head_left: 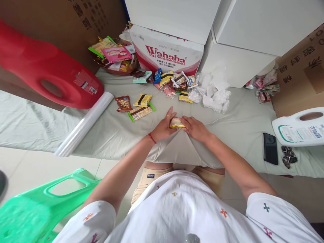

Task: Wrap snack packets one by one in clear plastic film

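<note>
Gold snack packet [177,123] sits braced at the desk's [113,135] near edge, fingers of left hand [163,130] and right hand [196,128] clasping it.

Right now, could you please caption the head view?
Left hand and right hand hold a gold-wrapped snack on a grey cloth.

One packet [176,123] between two hands [163,129]; two jugs [37,67], one phone [270,148]
</note>
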A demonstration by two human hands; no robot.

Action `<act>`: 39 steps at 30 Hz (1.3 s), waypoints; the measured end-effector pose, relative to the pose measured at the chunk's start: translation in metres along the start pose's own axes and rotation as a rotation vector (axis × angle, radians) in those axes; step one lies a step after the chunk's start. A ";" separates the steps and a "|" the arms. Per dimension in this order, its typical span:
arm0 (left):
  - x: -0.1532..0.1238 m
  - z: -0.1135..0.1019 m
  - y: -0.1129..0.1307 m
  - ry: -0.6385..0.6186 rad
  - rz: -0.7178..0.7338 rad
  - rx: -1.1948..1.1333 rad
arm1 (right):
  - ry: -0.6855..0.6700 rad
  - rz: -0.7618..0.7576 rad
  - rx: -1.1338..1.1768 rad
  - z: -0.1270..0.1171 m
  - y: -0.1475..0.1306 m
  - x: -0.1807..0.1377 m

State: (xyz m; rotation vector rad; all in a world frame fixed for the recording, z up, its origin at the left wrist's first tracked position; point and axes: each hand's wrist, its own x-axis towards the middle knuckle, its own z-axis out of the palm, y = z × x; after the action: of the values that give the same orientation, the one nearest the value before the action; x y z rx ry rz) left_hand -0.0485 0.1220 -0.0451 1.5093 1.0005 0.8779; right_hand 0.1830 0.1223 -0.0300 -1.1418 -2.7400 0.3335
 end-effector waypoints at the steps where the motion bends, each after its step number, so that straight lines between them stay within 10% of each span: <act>1: -0.001 -0.002 0.003 0.057 -0.021 -0.153 | 0.043 0.036 0.034 -0.003 0.000 -0.003; 6: -0.011 -0.003 0.015 0.291 -0.181 -0.634 | 0.256 0.109 0.266 -0.014 -0.005 -0.013; 19: -0.005 0.047 0.037 0.315 -0.315 -0.974 | 0.380 0.689 1.026 0.018 -0.074 -0.002; 31: 0.009 0.067 0.036 0.608 -0.373 -0.971 | 0.193 0.501 0.654 0.016 -0.076 -0.010; 39: -0.003 0.078 0.049 0.419 -0.357 -0.951 | 0.079 0.559 1.246 0.006 -0.072 -0.030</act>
State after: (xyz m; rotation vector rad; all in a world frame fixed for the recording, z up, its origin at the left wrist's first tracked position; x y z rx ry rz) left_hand 0.0290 0.0872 -0.0091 0.3406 0.8963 1.1918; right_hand 0.1536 0.0511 -0.0188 -1.3143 -1.4545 1.6560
